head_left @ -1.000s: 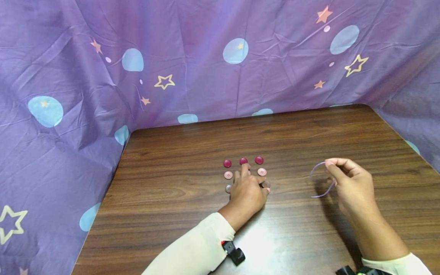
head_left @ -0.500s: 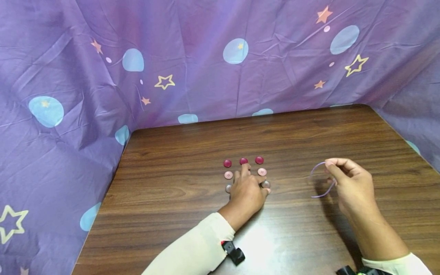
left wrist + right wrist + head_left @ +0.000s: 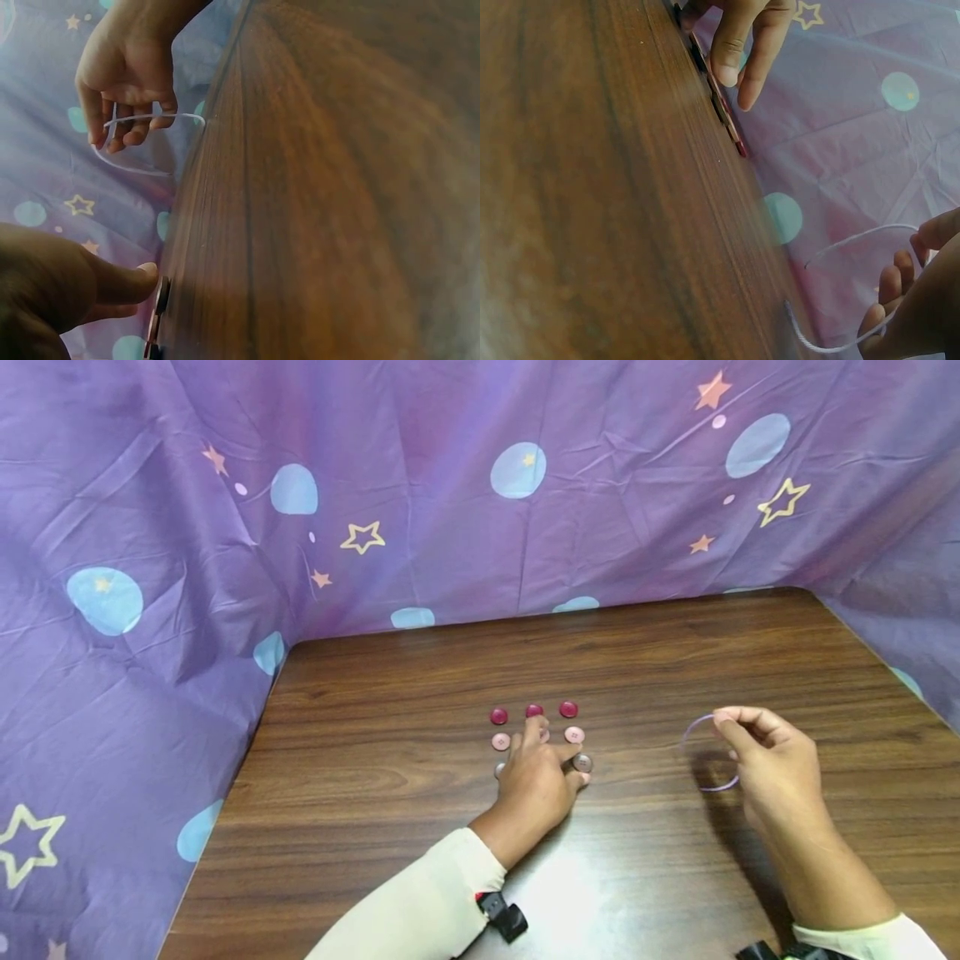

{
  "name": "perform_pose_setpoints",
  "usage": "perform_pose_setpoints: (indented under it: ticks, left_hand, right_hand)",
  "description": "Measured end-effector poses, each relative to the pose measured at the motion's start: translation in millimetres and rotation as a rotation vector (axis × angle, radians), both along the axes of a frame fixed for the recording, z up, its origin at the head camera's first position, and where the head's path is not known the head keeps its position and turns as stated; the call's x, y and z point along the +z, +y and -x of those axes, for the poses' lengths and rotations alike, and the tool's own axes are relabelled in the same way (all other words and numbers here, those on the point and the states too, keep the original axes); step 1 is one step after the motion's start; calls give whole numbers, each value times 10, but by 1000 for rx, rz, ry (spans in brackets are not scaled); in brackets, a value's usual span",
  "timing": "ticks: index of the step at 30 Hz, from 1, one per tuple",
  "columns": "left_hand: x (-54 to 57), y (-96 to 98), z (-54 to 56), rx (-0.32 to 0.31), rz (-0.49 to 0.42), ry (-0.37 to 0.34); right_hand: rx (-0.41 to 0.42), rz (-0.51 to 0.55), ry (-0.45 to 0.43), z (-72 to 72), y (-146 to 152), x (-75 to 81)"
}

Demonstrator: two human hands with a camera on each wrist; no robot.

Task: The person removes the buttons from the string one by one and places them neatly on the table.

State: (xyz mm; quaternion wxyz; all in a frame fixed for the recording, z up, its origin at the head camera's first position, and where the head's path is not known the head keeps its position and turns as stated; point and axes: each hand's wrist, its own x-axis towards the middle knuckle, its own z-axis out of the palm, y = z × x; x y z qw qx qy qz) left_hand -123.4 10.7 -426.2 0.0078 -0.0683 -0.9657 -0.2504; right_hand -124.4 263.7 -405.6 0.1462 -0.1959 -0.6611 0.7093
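My left hand [image 3: 536, 781] is low over small rows of buttons on the table. Its thumb and index finger lie on either side of a grey button [image 3: 582, 763]; whether they touch it I cannot tell. Another grey button [image 3: 499, 770] shows partly at the hand's left. Pink buttons [image 3: 500, 742] form the middle row, one mostly covered by fingers. Dark red buttons [image 3: 498, 716] make up the far row. Raised above the table at the right, my right hand [image 3: 776, 768] pinches a thin purple cord [image 3: 697, 724] between thumb and index finger, its ends curving leftward.
The brown wood-grain table [image 3: 360, 710] reaches back to a purple curtain [image 3: 442, 460] printed with stars and blue ovals. The curtain also hangs along the left and right sides. A glare spot lies on the table near the front.
The hanging end of the cord has shifted slightly to the right. The head view has moved a little; both hands and the buttons stay nearly where they were.
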Motion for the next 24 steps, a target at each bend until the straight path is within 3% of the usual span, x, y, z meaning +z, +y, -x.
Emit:
perform_pose_setpoints:
  ticks: [7, 11, 15, 20, 24]
  left_hand:
    - [6, -39, -33, -25, -22, 16]
    - [10, -92, -49, -51, -12, 67]
    - [6, -177, -62, -65, -10, 124]
    - [8, -304, -81, -48, -45, 159]
    - [24, -404, -97, -20, -58, 176]
  right_hand:
    - [-6, 2, -1, 11, -1, -11]
    - [2, 7, 1, 10, -1, -12]
    - [-2, -60, -35, 9, 5, -11]
    - [-16, -112, -88, 16, 16, -13]
    - [-26, -61, -70, 14, 27, -23]
